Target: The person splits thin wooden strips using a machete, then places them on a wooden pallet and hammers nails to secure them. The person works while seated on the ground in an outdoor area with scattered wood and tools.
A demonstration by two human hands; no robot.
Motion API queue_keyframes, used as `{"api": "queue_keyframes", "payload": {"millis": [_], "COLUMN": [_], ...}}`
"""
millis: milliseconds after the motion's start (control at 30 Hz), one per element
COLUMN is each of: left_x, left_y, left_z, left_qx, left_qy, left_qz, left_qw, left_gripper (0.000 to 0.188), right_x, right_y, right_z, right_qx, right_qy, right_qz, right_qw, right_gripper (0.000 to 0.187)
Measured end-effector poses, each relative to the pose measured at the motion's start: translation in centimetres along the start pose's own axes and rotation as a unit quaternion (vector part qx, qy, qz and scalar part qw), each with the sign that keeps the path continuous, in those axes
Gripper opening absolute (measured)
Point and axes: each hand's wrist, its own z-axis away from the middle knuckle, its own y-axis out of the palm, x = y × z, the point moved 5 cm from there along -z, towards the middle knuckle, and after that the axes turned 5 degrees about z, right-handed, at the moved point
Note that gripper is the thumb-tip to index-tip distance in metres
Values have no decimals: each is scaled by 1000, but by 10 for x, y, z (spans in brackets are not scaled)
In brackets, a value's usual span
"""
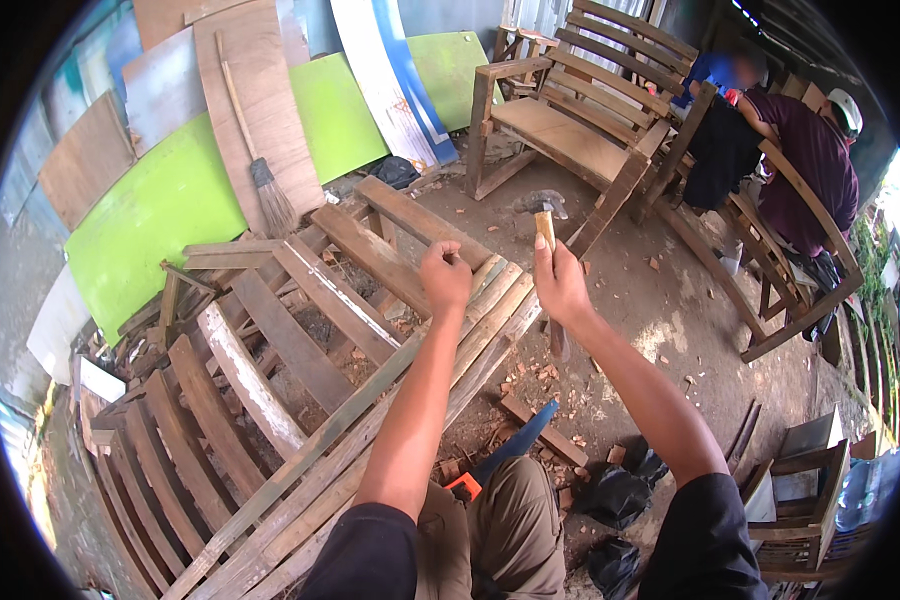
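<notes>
My right hand (562, 283) is closed round the wooden handle of a hammer (544, 222), held upright with its metal head above my fist. Just left of it, my left hand (446, 276) is closed over the far end of a slatted wooden frame (370, 235); whatever its fingers hold is hidden. Long wooden rails (440, 365) lie side by side under my left forearm, running from the lower left to beneath my hands. Several cross slats (300, 340) spread out to their left, one with flaking white paint.
By my knees lies a handsaw (515, 440) with a blue blade, near black plastic bags (615, 497). Beyond stands a slatted wooden bench (560, 130). A person in a dark shirt (805, 150) works at the far right among wooden frames. A broom (260, 185) leans against boards at left.
</notes>
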Motion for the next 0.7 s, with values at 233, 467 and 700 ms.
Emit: {"api": "queue_keyframes", "payload": {"millis": [233, 467, 700], "left_x": [5, -2, -28], "left_y": [4, -7, 2], "left_z": [1, 2, 16], "left_qx": [10, -4, 19], "left_qy": [-10, 6, -35], "left_qz": [-1, -8, -3], "left_qw": [1000, 1000, 999], "left_gripper": [20, 18, 23], "right_x": [-5, 7, -30], "right_y": [21, 21, 14], "right_z": [19, 5, 8], "right_qx": [163, 166, 225], "right_qy": [22, 24, 117], "right_qz": [146, 111, 93], "right_qw": [975, 980, 963], "right_gripper": [58, 59, 51]}}
